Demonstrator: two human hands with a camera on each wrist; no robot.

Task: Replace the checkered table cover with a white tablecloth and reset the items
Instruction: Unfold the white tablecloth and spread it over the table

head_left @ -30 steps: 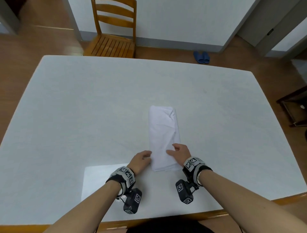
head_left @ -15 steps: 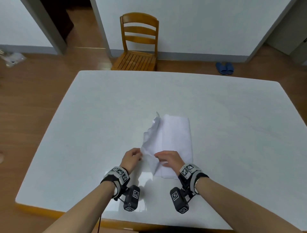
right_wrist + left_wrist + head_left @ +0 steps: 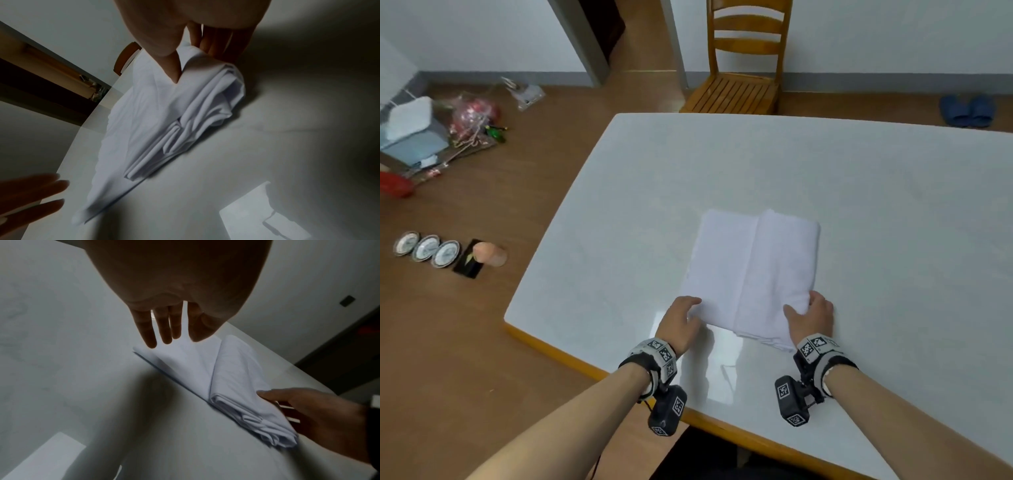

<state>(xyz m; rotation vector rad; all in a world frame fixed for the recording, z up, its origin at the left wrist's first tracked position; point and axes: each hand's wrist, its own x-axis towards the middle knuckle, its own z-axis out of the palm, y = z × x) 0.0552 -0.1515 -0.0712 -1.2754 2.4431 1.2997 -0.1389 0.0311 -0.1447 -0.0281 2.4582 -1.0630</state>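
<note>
I have the folded white cloth tablecloth [image 3: 753, 274] lying near my edge of the pale marble-topped desk [image 3: 893, 205], one fold opened out to the left. My left hand [image 3: 678, 323] rests its straight, spread fingers [image 3: 162, 327] on the near left corner. My right hand [image 3: 812, 317] pinches the thick right fold, thumb on top. Off the desk, on the wooden floor to the left, I see three small patterned dishes [image 3: 426, 247], a pink cup [image 3: 490, 253] and a pile of bags [image 3: 465, 126]. A slatted wooden chair [image 3: 739, 78] stands beyond the far edge, blue slippers [image 3: 966, 110] by the wall.
</note>
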